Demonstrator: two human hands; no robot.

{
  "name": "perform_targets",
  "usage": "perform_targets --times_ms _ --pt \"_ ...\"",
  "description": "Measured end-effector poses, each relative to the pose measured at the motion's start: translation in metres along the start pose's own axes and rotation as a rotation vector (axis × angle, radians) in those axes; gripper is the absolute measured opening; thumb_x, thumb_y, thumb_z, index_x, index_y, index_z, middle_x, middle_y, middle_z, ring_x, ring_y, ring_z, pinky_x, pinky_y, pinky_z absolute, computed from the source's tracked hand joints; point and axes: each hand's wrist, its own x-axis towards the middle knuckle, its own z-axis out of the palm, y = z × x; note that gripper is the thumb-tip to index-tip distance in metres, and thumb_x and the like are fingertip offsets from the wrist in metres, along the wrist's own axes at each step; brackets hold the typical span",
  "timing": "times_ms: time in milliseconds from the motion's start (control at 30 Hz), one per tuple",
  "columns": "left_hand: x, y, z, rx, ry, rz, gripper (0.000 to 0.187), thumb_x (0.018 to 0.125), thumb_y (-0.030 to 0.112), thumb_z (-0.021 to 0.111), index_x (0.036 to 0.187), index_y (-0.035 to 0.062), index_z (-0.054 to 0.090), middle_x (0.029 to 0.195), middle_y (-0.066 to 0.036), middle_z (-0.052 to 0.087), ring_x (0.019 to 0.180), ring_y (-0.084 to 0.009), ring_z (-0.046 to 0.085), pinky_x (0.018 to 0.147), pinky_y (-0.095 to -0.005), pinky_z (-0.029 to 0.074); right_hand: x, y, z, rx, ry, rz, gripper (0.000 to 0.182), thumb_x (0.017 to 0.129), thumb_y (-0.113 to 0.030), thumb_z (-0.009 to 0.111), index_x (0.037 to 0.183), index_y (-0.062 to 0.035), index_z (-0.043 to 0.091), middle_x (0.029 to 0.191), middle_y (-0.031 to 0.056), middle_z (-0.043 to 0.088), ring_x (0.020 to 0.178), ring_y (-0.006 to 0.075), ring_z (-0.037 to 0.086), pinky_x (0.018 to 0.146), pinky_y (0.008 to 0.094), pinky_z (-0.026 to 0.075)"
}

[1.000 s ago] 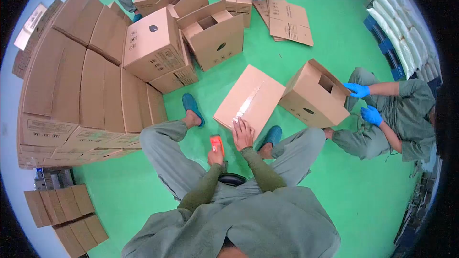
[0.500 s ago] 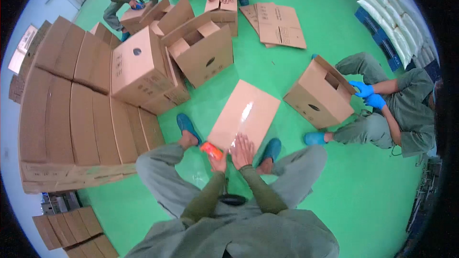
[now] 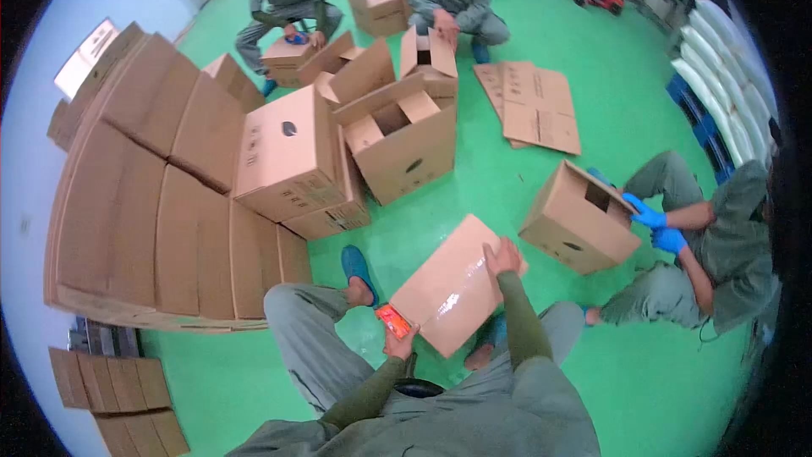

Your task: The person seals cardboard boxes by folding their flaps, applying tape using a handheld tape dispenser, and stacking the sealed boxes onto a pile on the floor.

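A closed cardboard box (image 3: 436, 275) stands on the floor between my legs, with shiny clear tape (image 3: 452, 300) along the middle of its top. My left hand (image 3: 401, 341) is closed around an orange tape dispenser (image 3: 392, 320) at the box's near left corner. At the far right end of the same box, my right hand (image 3: 506, 256) grips the edge, its fingers bent over the top. Part of the box's right side is hidden behind my right forearm.
Stacked cartons (image 3: 110, 211) rise on my left. Open boxes (image 3: 402, 140) stand ahead, near two seated co-workers. Flattened cardboard (image 3: 541, 110) lies beyond. On the right, a co-worker in blue gloves (image 3: 647, 213) holds an open box (image 3: 575, 224). White sacks (image 3: 715, 89) are piled behind.
My right hand has moved from the box's near end to its far right edge. The box has turned clockwise. The tape dispenser stays in my left hand. My view has shifted.
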Motion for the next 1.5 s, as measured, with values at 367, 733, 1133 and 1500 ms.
perform_targets --times_ms 367,733,1133,1500 --pt "0.055 0.048 0.002 0.142 0.151 0.009 0.073 0.071 0.037 0.086 0.133 0.0139 0.055 0.119 -0.013 0.069 0.114 -0.0353 0.064 0.104 -0.0599 0.039 -0.060 -0.002 -0.020 -0.062 0.098 0.302 0.076 0.090 -0.056 0.058 0.140 -0.0008 0.042 0.130 0.0238 0.052 0.124 0.0403 0.046 0.105 0.0533 0.033" --pt "0.056 0.058 0.003 -0.143 0.085 0.178 0.060 0.074 0.037 0.084 0.115 -0.0011 0.062 0.106 -0.016 0.071 0.096 -0.0277 0.069 0.091 -0.0402 0.052 -0.064 0.005 -0.020 0.016 0.128 0.317 0.080 0.089 -0.054 0.060 0.143 0.0001 0.039 0.134 0.0248 0.051 0.126 0.0431 0.046 0.110 0.0537 0.031" --pt "0.132 0.004 0.003 0.046 -0.060 0.161 0.042 0.084 0.023 0.079 0.111 -0.0069 0.068 0.108 -0.014 0.073 0.094 -0.0244 0.070 0.084 -0.0396 0.056 -0.091 -0.029 -0.029 0.027 0.079 0.369 0.099 0.086 -0.048 0.065 0.156 0.0027 0.016 0.160 0.0301 0.016 0.149 0.0464 0.014 0.120 0.0599 0.010" --pt "0.106 0.022 0.007 -0.021 -0.058 0.196 0.048 0.082 0.019 0.082 0.115 -0.0099 0.063 0.108 -0.017 0.072 0.091 -0.0248 0.070 0.083 -0.0393 0.056 0.047 -0.187 -0.075 0.629 -0.180 -0.220 0.109 0.082 -0.046 0.073 0.158 -0.0024 0.008 0.153 0.0286 0.035 0.138 0.0408 0.041 0.114 0.0468 0.037"
